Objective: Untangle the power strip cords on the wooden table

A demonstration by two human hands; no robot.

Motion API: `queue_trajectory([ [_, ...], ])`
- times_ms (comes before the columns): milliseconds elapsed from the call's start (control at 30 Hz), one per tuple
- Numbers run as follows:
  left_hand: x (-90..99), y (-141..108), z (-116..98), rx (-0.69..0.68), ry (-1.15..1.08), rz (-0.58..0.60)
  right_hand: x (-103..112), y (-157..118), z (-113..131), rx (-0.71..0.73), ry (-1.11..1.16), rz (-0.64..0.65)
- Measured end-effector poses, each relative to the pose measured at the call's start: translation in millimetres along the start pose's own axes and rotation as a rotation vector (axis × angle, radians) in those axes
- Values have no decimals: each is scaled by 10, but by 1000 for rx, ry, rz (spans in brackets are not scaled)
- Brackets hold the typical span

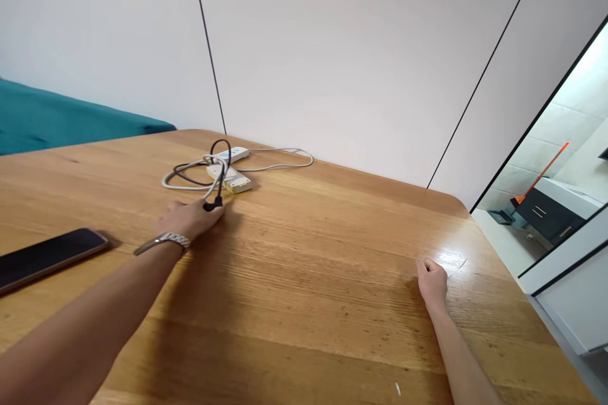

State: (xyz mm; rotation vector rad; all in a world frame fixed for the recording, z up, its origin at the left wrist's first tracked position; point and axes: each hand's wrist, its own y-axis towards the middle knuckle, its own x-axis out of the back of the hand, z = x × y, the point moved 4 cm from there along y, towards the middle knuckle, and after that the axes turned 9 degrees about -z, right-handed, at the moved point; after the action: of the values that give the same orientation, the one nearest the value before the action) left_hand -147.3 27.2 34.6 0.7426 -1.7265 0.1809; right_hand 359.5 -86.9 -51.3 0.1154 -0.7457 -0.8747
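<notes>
My left hand (187, 218), with a silver band at the wrist, is closed on a black plug (216, 204) at the end of a black cord. The cord loops up over a white power strip (237, 181) with yellowed edges, and a white cable (183, 187) is coiled beside it. Behind them lies another white strip-like device (235, 154). Far to the right, my right hand (433, 278) rests on the tabletop with its fingers curled in, and nothing shows in them.
A smartphone (52, 256) lies on the wooden table (304, 278) at the left. White wall panels (342, 57) stand behind the table, with a teal seat back (71, 117) at the left. Through a doorway on the right are a dark cabinet (546, 215) and an orange-handled broom (544, 171).
</notes>
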Motion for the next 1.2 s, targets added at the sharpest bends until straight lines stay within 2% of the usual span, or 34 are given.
queue_trajectory([
  [67,-125,-14,-21,15,69,76,-7,5,-4,4,4,-1],
  [133,-197,-118,-71,-25,108,62,-17,9,-16,10,14,0],
  [333,-242,-691,-342,-290,140,23,-24,15,-24,-3,7,5],
  [467,-256,-1190,-696,-481,75,35,-8,15,-5,-12,8,0],
  [667,-276,-2158,-1299,-793,-134,52,-1,9,-27,-26,18,6],
  [800,-253,-2712,-1523,-1003,-260,119,-18,10,-50,-2,48,17],
  [900,-234,-2995,-1584,-1294,-425,249,-47,13,-67,38,86,28],
  [967,-221,-3070,-1575,-1468,-550,347,-59,16,-79,63,111,35],
  [1033,-212,-3008,-1552,-1528,-653,371,-61,20,-79,89,151,66],
  [1100,-222,-2795,-1525,-1427,-697,267,-55,15,-53,114,222,147],
  [1200,-285,-2283,-1418,-1048,-607,24,-25,-34,48,157,311,319],
])
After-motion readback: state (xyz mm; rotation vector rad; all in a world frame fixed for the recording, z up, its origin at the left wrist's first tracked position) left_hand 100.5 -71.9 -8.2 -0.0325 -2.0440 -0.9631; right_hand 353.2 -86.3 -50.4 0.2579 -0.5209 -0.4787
